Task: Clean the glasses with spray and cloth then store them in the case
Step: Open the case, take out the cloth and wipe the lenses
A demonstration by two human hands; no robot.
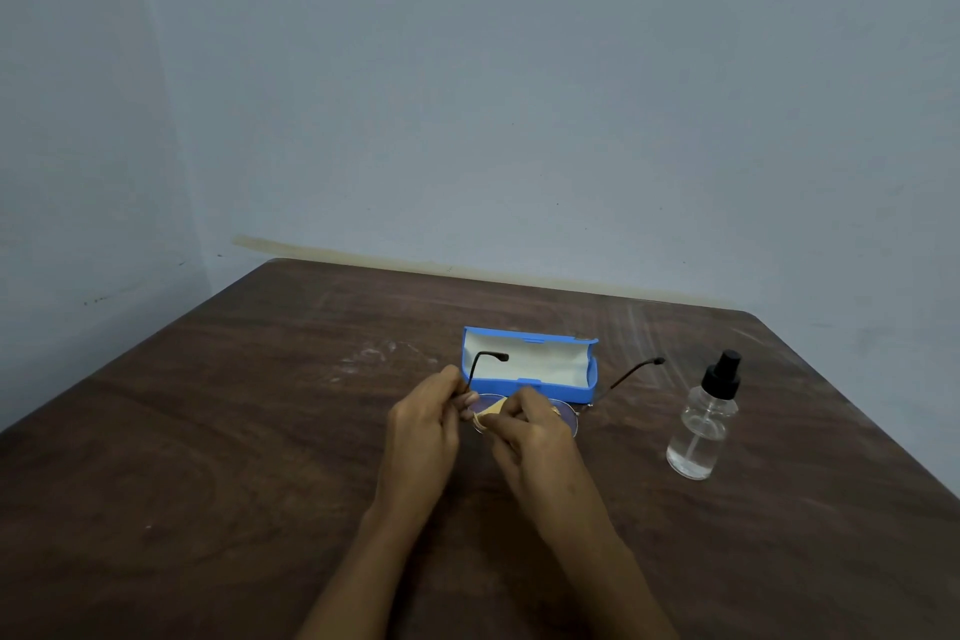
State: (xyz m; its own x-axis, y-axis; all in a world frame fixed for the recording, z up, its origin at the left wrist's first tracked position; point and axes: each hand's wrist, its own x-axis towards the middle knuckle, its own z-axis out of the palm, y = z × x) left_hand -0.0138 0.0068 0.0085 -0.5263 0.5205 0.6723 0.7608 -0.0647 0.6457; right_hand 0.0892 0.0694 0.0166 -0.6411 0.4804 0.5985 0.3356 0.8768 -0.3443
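Note:
Thin-framed glasses (631,373) with dark temple tips are held over the table, their arms unfolded and pointing away from me. My left hand (426,424) pinches the frame at its left hinge. My right hand (530,424) presses a small beige cloth (491,413) against the left lens; the right lens is mostly hidden behind that hand. Just behind the glasses a blue case (530,361) with a white lining lies open. A clear spray bottle (704,418) with a black nozzle stands upright to the right, away from both hands.
Everything rests on a dark brown wooden table (208,457) with faint white smears near the case. A plain bluish wall rises behind the far edge, and the table's left and right edges slant inward.

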